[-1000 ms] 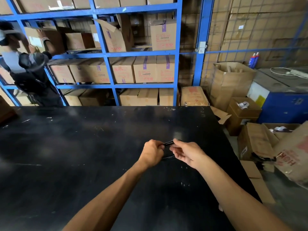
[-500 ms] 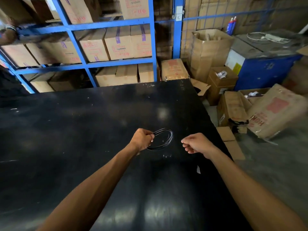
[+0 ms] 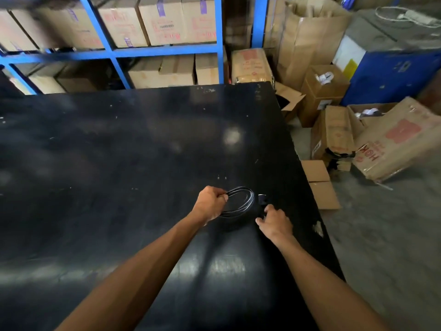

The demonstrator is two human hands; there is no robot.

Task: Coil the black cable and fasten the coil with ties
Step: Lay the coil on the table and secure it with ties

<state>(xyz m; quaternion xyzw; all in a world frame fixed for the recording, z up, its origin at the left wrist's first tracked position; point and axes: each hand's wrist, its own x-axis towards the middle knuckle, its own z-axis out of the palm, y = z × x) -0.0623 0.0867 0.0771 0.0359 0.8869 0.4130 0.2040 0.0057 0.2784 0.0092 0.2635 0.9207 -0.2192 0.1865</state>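
The black cable (image 3: 241, 203) is wound into a small coil of several loops, held just above the black table (image 3: 119, 163) near its right side. My left hand (image 3: 210, 203) is closed around the coil's left side. My right hand (image 3: 274, 222) is to the right of the coil, fingers resting on the table by a small black piece (image 3: 262, 199), likely the cable's plug end. Whether the right hand grips it is unclear. No ties are visible.
The table's right edge (image 3: 307, 187) drops to a concrete floor littered with cardboard boxes (image 3: 334, 137). Blue shelving (image 3: 164, 50) stacked with cartons stands behind the table. A blue cabinet (image 3: 391, 75) is at the far right.
The view tilted down and the person at the shelves left the frame. My right hand let go of the coil, moved right, then came down onto the table beside it. My left hand kept the coil.
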